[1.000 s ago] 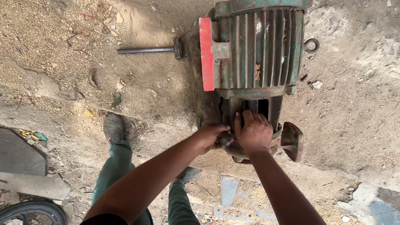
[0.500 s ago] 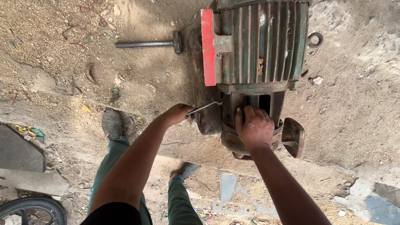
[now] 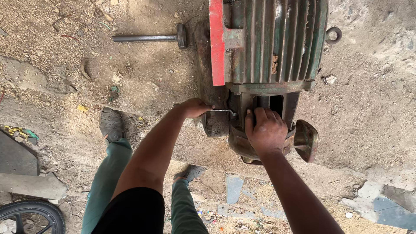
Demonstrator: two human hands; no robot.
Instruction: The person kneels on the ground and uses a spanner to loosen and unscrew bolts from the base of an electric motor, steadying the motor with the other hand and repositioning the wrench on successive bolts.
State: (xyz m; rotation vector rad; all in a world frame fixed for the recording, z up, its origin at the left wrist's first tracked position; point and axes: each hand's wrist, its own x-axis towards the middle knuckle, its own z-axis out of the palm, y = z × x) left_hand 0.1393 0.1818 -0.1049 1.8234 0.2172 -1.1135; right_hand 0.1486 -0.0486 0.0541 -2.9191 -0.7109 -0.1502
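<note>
Head view: the left hand (image 3: 194,107) pinches a thin bent key (image 3: 222,112) set into the green motor (image 3: 268,65) at twelve o'clock. The right hand (image 3: 265,132) presses flat, grip wrapped over the end housing (image 3: 242,145). The key could slip (knuckles near rusty metal).

The ground (image 3: 372,112) is bare, sandy dirt strewn with small stones, scraps and bits of litter, giving way to cracked, patchy concrete along the near edge. On it sits a heavy green ribbed motor (image 3: 273,43) with a red plate on one side, and just beside it lies a long-handled hammer (image 3: 149,37), its head close to the motor's base. A metal ring (image 3: 333,35) rests on the far side, a tyre (image 3: 30,215) and a grey slab (image 3: 32,184) near the corner
</note>
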